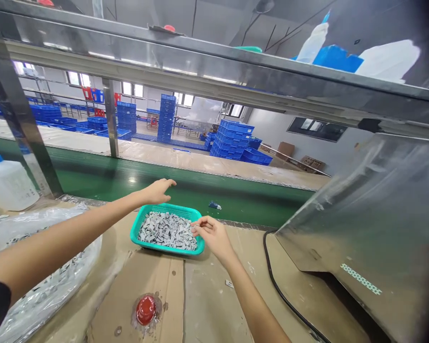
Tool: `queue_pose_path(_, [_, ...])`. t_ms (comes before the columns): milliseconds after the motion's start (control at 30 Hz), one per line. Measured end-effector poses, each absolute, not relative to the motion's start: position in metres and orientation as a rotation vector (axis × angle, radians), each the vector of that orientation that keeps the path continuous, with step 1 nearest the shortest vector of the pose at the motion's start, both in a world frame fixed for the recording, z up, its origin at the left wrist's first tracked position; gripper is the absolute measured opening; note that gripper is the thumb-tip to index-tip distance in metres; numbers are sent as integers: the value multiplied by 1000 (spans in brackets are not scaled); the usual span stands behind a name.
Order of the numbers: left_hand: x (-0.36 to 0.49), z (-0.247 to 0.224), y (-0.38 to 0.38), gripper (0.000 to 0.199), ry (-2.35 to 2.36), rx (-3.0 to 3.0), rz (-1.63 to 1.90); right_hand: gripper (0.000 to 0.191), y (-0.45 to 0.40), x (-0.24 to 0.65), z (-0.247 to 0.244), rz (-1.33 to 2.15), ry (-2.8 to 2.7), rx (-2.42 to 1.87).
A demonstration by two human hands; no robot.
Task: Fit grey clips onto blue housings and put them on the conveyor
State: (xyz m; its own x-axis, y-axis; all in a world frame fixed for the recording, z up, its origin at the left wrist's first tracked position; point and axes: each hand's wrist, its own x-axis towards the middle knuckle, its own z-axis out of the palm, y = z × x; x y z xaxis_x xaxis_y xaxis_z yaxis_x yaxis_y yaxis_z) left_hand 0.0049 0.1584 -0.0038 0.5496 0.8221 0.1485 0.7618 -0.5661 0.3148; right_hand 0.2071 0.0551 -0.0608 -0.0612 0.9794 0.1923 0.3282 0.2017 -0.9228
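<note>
A teal plastic basket [137, 228] stands on the cardboard-covered bench, filled with many small grey plastic pieces [168, 231]. Over the basket's far side, above the green conveyor belt, my left hand [157, 191] reaches out with thumb and fingers apart and nothing visible in it. My right hand [212, 233] is at the basket's right rim, thumb and fingertips pinched together. Whatever is between those fingertips is too small to make out. On the green belt [103, 178], just beyond my right hand, lies a small dark blue and white object [214, 205].
A clear plastic bag [82, 267] with more small pieces lies at left, near a white bottle [9, 183]. A red dome-shaped object [145, 309] sits in front. At right are a black cable [271, 271] and a metal panel [372, 209]. A metal shelf [214, 71] crosses overhead.
</note>
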Motion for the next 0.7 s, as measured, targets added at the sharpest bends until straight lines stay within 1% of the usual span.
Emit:
queue_pose_path(133, [63, -4, 183, 40, 1273, 2644, 182, 22, 7, 226, -75, 1043, -1296, -1219])
queue_pose_path(233, [116, -18, 197, 38, 1239, 2659, 31, 28, -24, 235, -94, 1151, -1101, -1201])
queue_pose_path(367, [169, -39, 206, 38, 1194, 2706, -60, 38, -45, 239, -109, 1194, -888, -1171])
queue_pose_path(567, [182, -52, 202, 28, 1275, 2724, -128, 36, -45, 239, -103, 1257, -865, -1254])
queue_pose_path(700, [170, -38, 187, 26, 1255, 2764, -40, 35, -45, 232, -104, 1299, -926, -1327])
